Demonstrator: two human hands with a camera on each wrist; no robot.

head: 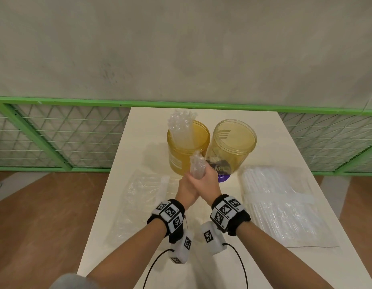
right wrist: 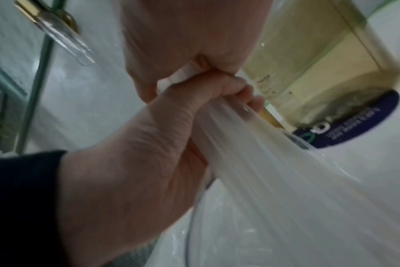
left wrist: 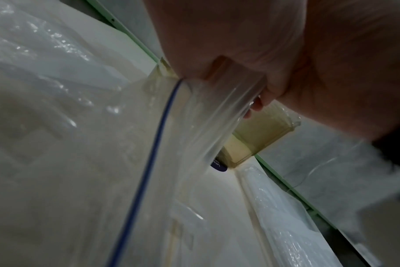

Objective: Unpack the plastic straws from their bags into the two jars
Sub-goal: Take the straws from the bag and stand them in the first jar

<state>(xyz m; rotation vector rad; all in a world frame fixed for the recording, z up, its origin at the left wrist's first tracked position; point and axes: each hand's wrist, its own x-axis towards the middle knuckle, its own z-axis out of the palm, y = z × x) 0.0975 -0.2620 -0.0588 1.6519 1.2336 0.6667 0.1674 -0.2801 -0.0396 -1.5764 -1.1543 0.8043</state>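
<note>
Hands, left (head: 186,189) and right (head: 206,181), both clutch a straw bundle (head: 196,165) before two jars (head: 233,142).

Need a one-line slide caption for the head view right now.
Both hands grip a bundle of clear straws before two amber jars; the left jar already holds straws.

Bench (head: 264,132): pale cream top, running lengthwise away from the viewer.
Fence (head: 62,134): green frame with diamond wire mesh, behind the bench's far end.
Wall (head: 181,49): grey, mottled.
Floor (head: 35,215): brown wood on both sides.
</note>
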